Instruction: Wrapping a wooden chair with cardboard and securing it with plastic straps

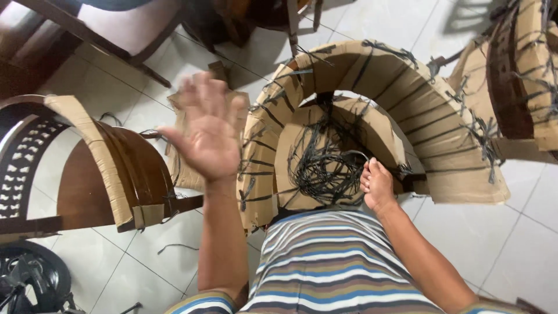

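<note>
Cardboard-wrapped curved piece held at a tangle of black straps

Cardboard-wrapped curved piece [372,110] arches over white floor tiles [523,232]. Right hand [378,185] pinches the black straps [325,160] inside the arch. Left hand [206,131] hovers beside it, fingers spread, holding nothing. Left of that hand lies a wrapped dark wooden piece [104,168]; bare tile opens right of the grip.

My hands at a cardboard-wrapped arch.
My left hand [206,131] is lifted, fingers spread and blurred, touching nothing. My right hand [378,185] grips a tangle of black straps [325,160] inside the cardboard-wrapped arch [372,75] before me; another wrapped piece [87,163] lies left on the white tiled floor [523,232].
</note>
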